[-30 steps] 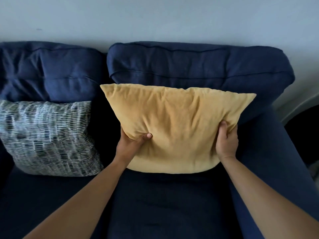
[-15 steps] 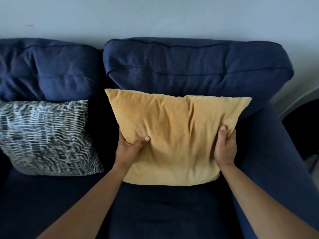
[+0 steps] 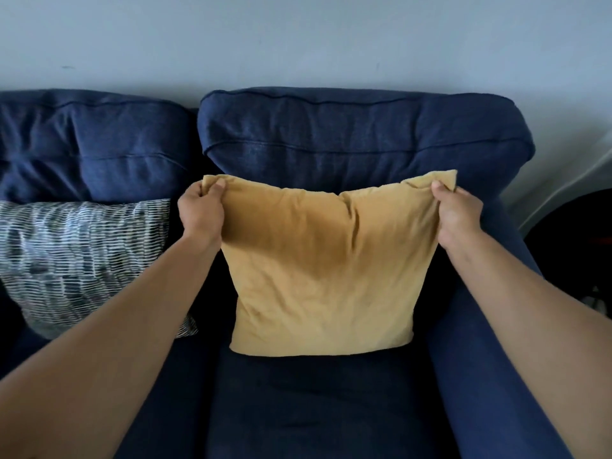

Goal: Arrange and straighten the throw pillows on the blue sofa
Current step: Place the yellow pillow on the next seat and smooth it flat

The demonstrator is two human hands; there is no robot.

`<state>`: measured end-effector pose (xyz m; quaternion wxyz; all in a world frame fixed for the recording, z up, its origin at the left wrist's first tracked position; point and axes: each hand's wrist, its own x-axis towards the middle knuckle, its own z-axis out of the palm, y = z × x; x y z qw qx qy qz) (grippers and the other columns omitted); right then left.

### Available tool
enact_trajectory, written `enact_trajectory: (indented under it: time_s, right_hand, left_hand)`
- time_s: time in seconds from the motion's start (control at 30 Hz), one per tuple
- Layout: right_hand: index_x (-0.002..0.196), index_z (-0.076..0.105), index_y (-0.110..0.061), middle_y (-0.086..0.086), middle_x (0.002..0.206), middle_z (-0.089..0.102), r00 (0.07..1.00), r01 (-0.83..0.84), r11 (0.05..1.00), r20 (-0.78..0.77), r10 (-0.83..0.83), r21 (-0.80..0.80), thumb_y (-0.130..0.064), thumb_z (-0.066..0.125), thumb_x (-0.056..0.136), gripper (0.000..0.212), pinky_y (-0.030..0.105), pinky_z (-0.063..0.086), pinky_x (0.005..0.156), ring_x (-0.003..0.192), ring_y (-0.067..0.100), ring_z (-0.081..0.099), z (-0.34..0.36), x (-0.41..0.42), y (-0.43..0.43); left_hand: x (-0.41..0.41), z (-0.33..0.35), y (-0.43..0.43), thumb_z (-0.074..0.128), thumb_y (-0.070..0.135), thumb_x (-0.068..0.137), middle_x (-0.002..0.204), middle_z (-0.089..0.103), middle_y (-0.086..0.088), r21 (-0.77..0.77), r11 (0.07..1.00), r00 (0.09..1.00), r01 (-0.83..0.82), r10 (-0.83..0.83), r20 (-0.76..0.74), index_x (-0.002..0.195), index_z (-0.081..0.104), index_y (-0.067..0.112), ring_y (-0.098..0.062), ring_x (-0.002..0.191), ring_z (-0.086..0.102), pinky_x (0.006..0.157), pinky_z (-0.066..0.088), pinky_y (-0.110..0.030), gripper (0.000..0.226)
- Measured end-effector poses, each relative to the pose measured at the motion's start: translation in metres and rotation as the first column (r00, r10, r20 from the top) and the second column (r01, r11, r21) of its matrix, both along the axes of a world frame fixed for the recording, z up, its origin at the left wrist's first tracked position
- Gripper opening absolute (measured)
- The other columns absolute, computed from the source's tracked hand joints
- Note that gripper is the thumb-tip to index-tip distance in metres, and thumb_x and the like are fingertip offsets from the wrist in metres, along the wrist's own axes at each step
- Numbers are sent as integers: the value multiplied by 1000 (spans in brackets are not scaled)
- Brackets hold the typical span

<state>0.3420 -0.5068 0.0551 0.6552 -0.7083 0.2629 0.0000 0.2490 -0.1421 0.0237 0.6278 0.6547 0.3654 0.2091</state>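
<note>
A pale wall [image 3: 298, 38] rises behind, bare and grey.

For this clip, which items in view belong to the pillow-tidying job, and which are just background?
Job:
yellow pillow, pinched at its top corners by left hand and right hand
patterned pillow
blue sofa

Background:
wall
dark round object, far right

Bare seat cushion [image 3: 314, 409] before yellow pillow [image 3: 324, 276]

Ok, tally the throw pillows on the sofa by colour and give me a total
Yellow pillow: 1, pinched at its top corners by the left hand and right hand
Blue-and-white patterned pillow: 1
Total: 2
</note>
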Motion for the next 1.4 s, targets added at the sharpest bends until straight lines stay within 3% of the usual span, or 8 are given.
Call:
enact_trajectory:
  time_s: [0.13,0.23,0.3,0.5,0.77,0.97,1.3,1.4]
  right_hand:
    - [81,68,-28,-8,95,71,995,64,997,73,-68,47,-34,72,88,10,25,50,70,89,10,65,13,2,-9]
    - [78,65,-28,-10,88,67,996,79,996,36,-80,43,-30,70,91,14,20,43,61,83,6,61,5,-2,-6]
    - [78,65,-26,-9,88,68,995,85,996,42,-86,21,-27,68,92,15,20,45,64,83,7,63,3,-5,-2]
    - [82,68,-25,-9,88,70,955,180,983,248,-165,-36,-26,62,95,14,14,48,65,79,3,66,12,-5,2]
    - [87,66,-21,-8,90,68,970,168,975,201,-137,-147,-26,56,99,16,18,45,65,83,6,64,-11,-8,10]
    - [82,64,-28,-9,89,68,955,164,964,280,-101,-210,-25,56,98,18,16,46,68,82,3,63,1,-8,2]
    - [81,62,-29,-8,91,67,961,199,955,234,-146,-222,-32,53,98,20,19,47,70,86,7,65,-31,-18,-16]
    - [98,65,-20,-5,100,67,961,211,936,234,-147,-280,-32,52,99,18,31,53,84,94,15,66,-34,-13,-22]
  left_hand:
    - [-8,5,17,69,34,90,65,65,21,32,994,989,-103,99,111,75,69,29,12,59,56,60,46,-10,16]
    - [-13,-4,12,70,33,92,76,65,15,22,997,997,-69,68,42,84,70,26,4,70,58,71,49,-18,11]
    - [-13,-2,9,69,33,93,82,65,11,17,997,997,-75,75,17,93,70,24,-2,76,57,77,50,-23,9]
    - [-18,21,10,71,34,88,76,61,16,124,983,980,-135,114,160,79,61,32,13,59,54,61,45,-7,13]
    - [-13,5,1,68,35,93,81,58,13,127,980,988,-153,148,45,79,54,33,-3,73,54,76,49,-22,19]
    - [-15,26,-4,64,35,94,76,53,17,188,969,982,-161,139,126,77,48,36,11,61,51,62,42,-6,24]
    - [-20,-1,-16,70,37,90,79,58,13,142,977,986,-159,148,81,76,55,35,-6,74,54,83,52,-32,20]
    - [-17,10,-21,69,34,90,92,62,14,184,970,987,-159,151,58,89,59,37,-5,85,60,94,54,-33,10]
